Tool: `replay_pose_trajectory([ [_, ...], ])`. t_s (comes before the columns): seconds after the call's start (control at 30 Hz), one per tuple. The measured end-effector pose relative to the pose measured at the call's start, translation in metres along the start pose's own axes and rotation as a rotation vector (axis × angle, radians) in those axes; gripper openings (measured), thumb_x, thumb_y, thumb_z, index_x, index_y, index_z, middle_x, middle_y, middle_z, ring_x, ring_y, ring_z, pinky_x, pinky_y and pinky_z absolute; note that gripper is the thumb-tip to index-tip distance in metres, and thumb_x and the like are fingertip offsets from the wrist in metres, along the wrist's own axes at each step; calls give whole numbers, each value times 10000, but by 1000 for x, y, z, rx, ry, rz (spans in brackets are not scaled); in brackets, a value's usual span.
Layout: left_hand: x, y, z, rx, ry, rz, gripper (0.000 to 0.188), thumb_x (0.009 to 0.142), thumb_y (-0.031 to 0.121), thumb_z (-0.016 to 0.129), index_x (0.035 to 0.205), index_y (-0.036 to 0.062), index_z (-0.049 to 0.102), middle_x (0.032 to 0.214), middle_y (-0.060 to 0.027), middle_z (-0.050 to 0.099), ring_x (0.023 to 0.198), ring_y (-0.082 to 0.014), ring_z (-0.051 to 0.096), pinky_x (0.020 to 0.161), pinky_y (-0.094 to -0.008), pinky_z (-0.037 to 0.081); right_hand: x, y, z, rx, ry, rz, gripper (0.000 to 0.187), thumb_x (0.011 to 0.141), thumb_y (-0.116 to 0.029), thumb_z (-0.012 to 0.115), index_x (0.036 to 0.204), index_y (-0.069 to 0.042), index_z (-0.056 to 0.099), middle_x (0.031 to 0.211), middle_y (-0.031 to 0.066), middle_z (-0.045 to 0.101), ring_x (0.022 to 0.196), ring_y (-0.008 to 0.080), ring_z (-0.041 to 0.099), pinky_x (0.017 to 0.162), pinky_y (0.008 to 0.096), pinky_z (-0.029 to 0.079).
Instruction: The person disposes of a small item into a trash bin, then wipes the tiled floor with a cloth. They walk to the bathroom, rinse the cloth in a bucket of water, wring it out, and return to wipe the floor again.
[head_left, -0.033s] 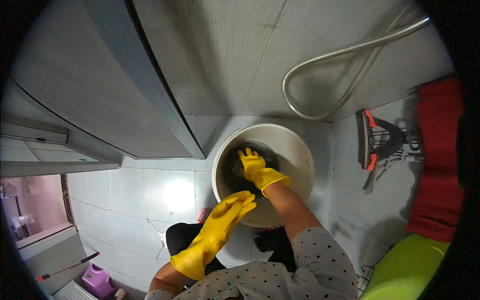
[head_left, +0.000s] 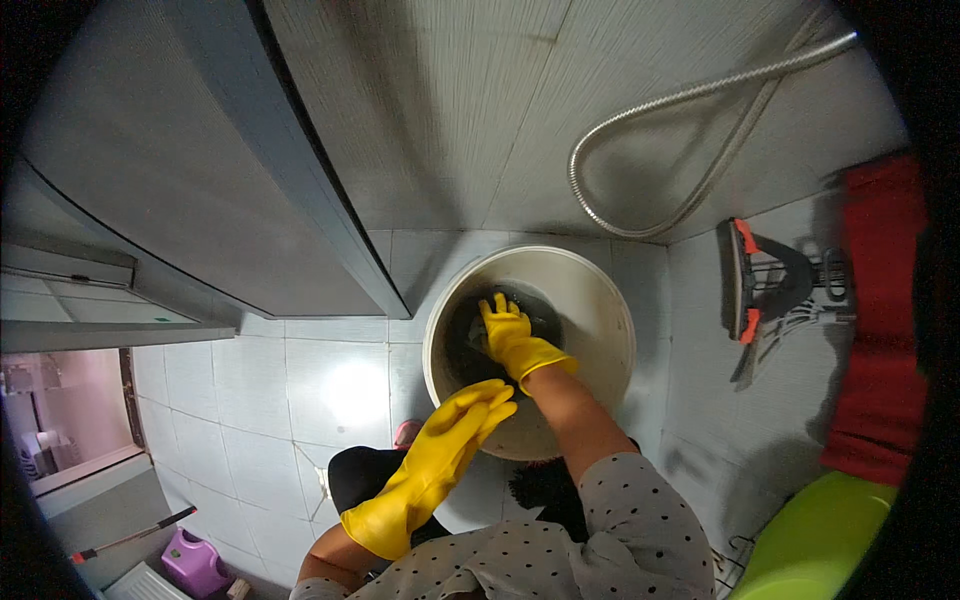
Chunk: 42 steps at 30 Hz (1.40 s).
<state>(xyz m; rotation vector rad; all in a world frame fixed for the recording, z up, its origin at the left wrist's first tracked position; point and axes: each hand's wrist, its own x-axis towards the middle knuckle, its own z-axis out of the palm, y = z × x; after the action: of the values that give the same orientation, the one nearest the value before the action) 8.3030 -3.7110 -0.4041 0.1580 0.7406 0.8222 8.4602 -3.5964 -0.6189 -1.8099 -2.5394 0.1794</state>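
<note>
A round cream bucket (head_left: 600, 310) stands on the tiled floor in front of me. Inside it lies a dark wet cloth (head_left: 462, 345). My right hand (head_left: 508, 332), in a yellow rubber glove, reaches into the bucket and rests on the cloth with its fingers spread. My left hand (head_left: 462, 420), also in a yellow glove, hovers over the bucket's near rim, its fingers straight and holding nothing. My dotted sleeve fills the lower edge.
A metal shower hose (head_left: 640, 150) loops on the wall behind the bucket. A mop head with orange ends (head_left: 765, 285) lies to the right, beside a red object (head_left: 880, 320) and a green plastic item (head_left: 820, 540). A grey door (head_left: 250, 180) stands left; a purple bottle (head_left: 195, 562) sits lower left.
</note>
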Motion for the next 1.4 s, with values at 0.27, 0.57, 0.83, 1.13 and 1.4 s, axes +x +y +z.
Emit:
replay_pose_trajectory([
  [0.27, 55, -18, -16, 148, 132, 66, 626, 986, 440, 516, 1520, 184, 312, 1534, -103, 355, 1384, -277, 355, 1115, -437, 247, -12, 36, 87, -62, -92, -251, 365, 875, -192, 535, 1210, -92, 641, 1143, 177, 632, 1043, 301, 616, 819, 430, 497],
  [0.57, 126, -20, -28, -82, 339, -38, 850, 902, 644, 492, 1557, 229, 144, 1598, -122, 200, 1421, -385, 272, 1123, -552, 249, -11, 62, 52, 574, -462, 313, 374, 928, -160, 458, 1264, -77, 600, 1299, 167, 595, 1206, 336, 566, 980, 465, 453],
  [0.83, 143, -16, -29, -47, 421, -53, 711, 963, 609, 357, 1552, 251, 182, 1603, -121, 182, 1429, -378, 262, 1125, -593, 227, -26, 46, -153, 1394, -540, 741, 69, 913, -147, 601, 949, -108, 645, 891, 35, 655, 784, 165, 616, 612, 315, 449],
  [1.13, 138, -20, -37, -170, 28, 47, 463, 1027, 342, 410, 1422, 100, 417, 1258, -130, 579, 1030, -272, 591, 934, -447, 479, -52, -31, -129, 1257, -2, -31, 229, 811, 35, 583, 1014, -45, 515, 960, 106, 614, 905, 231, 604, 823, 325, 473],
  [1.4, 146, -20, -40, -524, -103, -161, 619, 1003, 481, 379, 1500, 119, 301, 1551, -113, 328, 1412, -313, 305, 1155, -476, 223, 11, 28, -28, 714, -18, 205, 153, 781, -192, 689, 874, -71, 678, 880, 167, 696, 886, 372, 663, 763, 458, 520],
])
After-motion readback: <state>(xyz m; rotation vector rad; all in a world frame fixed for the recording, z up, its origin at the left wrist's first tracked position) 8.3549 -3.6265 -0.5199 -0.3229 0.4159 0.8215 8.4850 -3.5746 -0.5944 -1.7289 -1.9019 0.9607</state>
